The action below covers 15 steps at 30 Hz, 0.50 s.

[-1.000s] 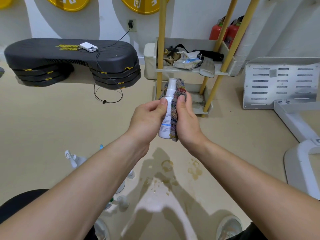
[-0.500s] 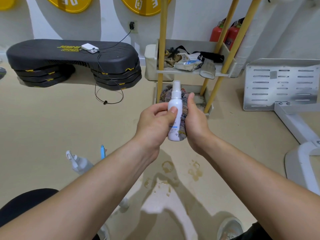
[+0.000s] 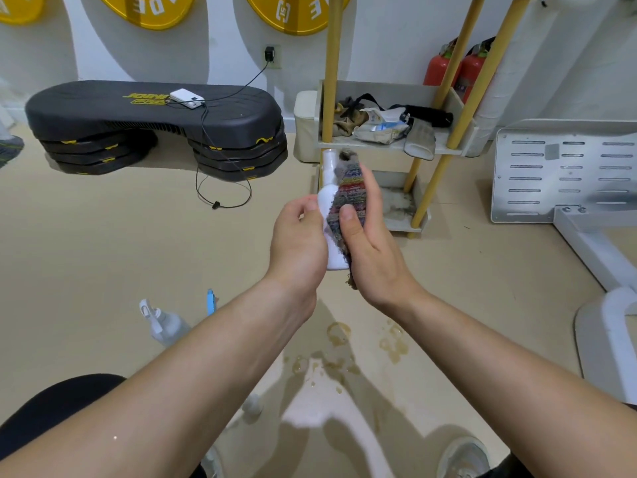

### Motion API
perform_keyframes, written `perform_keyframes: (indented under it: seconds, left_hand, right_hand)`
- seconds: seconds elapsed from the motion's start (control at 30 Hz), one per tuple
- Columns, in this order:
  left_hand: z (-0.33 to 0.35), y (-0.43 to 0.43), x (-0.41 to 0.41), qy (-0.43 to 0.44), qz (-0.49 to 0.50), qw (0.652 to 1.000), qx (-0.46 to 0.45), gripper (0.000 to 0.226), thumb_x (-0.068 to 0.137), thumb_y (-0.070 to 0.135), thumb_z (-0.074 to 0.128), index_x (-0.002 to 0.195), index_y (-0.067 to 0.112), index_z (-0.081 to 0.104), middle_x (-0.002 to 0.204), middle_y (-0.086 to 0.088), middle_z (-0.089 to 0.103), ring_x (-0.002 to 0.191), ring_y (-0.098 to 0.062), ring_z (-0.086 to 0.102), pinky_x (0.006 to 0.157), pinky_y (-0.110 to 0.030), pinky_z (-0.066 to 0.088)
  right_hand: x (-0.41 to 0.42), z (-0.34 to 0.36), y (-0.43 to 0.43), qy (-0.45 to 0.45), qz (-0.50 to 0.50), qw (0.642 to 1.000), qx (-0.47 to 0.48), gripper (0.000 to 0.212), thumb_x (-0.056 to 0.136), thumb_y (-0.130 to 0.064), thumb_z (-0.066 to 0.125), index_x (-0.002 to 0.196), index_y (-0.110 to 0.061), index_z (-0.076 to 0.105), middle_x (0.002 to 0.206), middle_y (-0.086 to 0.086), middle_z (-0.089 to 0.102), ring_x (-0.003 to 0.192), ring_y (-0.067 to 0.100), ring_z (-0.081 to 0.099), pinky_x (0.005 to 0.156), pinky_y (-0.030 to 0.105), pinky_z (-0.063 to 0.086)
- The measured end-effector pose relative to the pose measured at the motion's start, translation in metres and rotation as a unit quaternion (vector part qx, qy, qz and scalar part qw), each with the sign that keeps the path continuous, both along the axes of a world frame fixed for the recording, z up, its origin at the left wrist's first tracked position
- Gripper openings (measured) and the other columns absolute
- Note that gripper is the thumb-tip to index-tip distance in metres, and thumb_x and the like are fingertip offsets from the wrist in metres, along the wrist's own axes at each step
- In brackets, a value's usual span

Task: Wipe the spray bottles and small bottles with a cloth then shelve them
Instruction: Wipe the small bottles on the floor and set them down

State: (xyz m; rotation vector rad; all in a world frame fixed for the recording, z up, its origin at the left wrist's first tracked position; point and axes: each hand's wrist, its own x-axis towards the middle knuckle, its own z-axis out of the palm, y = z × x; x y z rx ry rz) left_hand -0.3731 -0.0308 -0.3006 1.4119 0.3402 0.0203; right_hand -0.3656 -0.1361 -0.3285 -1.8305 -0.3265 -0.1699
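Observation:
A small white spray bottle (image 3: 328, 198) stands upright in front of me, gripped by my left hand (image 3: 299, 244) around its lower body. My right hand (image 3: 370, 250) holds a multicoloured striped cloth (image 3: 348, 201) pressed against the bottle's right side, thumb on top of the cloth. The cloth covers most of the bottle's front. On the floor at lower left stands a clear trigger spray bottle (image 3: 164, 324), with a blue-topped item (image 3: 211, 301) beside it, both partly hidden by my left forearm. A small bottle cap (image 3: 251, 405) peeks out below my arm.
A low shelf (image 3: 396, 148) with yellow poles holds bags and straps; its bottom tier is stained. A black step platform (image 3: 155, 115) with a charging power bank lies at left. White metal equipment (image 3: 565, 170) sits at right. Wet stains (image 3: 339, 334) mark the floor.
My right hand has brought the cloth round from behind the bottle onto its front and right side. The bottle has stayed upright in my left hand.

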Motion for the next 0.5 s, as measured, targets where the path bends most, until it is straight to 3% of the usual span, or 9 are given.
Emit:
perform_keyframes:
  seconds: [0.1, 0.2, 0.3, 0.33, 0.43, 0.5]
  left_hand:
    - [0.007, -0.003, -0.008, -0.016, -0.049, 0.998, -0.039, 0.039, 0.108, 0.041, 0.04, 0.114, 0.016, 0.069, 0.105, -0.002, 0.077, 0.086, -0.01, 0.073, 0.059, -0.021, 0.053]
    - [0.008, -0.005, -0.012, -0.027, -0.085, 0.993, -0.084, 0.036, 0.106, 0.038, 0.044, 0.118, 0.016, 0.07, 0.1, -0.001, 0.077, 0.079, -0.006, 0.072, 0.054, -0.015, 0.05]
    - [0.006, -0.005, -0.013, -0.02, -0.13, 0.987, -0.094, 0.03, 0.105, 0.034, 0.049, 0.121, 0.018, 0.069, 0.099, 0.002, 0.075, 0.081, -0.006, 0.072, 0.056, -0.017, 0.052]
    - [0.005, -0.004, -0.012, -0.013, -0.135, 0.986, -0.095, 0.029, 0.104, 0.032, 0.05, 0.121, 0.018, 0.069, 0.1, 0.002, 0.075, 0.081, -0.006, 0.072, 0.057, -0.018, 0.053]
    - [0.004, -0.002, -0.008, -0.009, -0.104, 0.99, -0.1, 0.029, 0.103, 0.027, 0.054, 0.118, 0.009, 0.071, 0.098, -0.003, 0.074, 0.076, -0.009, 0.07, 0.057, -0.018, 0.052]
    - [0.005, 0.0, -0.004, -0.002, -0.067, 0.991, -0.117, 0.028, 0.103, 0.025, 0.055, 0.113, 0.005, 0.072, 0.088, -0.004, 0.075, 0.069, -0.01, 0.07, 0.055, -0.017, 0.052]
  right_hand:
    - [0.003, -0.001, 0.002, 0.016, -0.01, 1.0, 0.015, 0.061, 0.099, -0.056, 0.036, 0.156, -0.041, 0.02, 0.139, -0.02, 0.056, 0.126, 0.002, 0.056, 0.109, 0.042, 0.044]
    - [0.009, -0.001, 0.003, 0.057, -0.021, 0.996, 0.067, 0.058, 0.096, -0.06, 0.036, 0.151, -0.041, 0.031, 0.135, -0.014, 0.061, 0.126, 0.008, 0.058, 0.111, 0.047, 0.043]
    - [0.013, 0.002, 0.002, 0.086, -0.047, 0.991, 0.093, 0.034, 0.096, -0.058, 0.034, 0.126, -0.057, 0.052, 0.126, -0.01, 0.064, 0.121, 0.009, 0.059, 0.11, 0.047, 0.044]
    - [0.013, 0.003, 0.002, 0.078, -0.059, 0.992, 0.081, 0.033, 0.097, -0.057, 0.031, 0.122, -0.056, 0.053, 0.127, -0.008, 0.06, 0.123, 0.008, 0.057, 0.112, 0.045, 0.042]
    - [0.011, 0.003, 0.002, 0.043, -0.076, 0.996, 0.026, 0.054, 0.1, -0.05, 0.027, 0.141, -0.025, 0.049, 0.141, -0.005, 0.045, 0.132, 0.006, 0.046, 0.116, 0.036, 0.035]
    - [0.009, 0.001, 0.0, 0.017, -0.062, 0.998, -0.018, 0.054, 0.102, -0.048, 0.028, 0.149, -0.025, 0.04, 0.147, -0.007, 0.042, 0.132, 0.0, 0.042, 0.111, 0.021, 0.035]
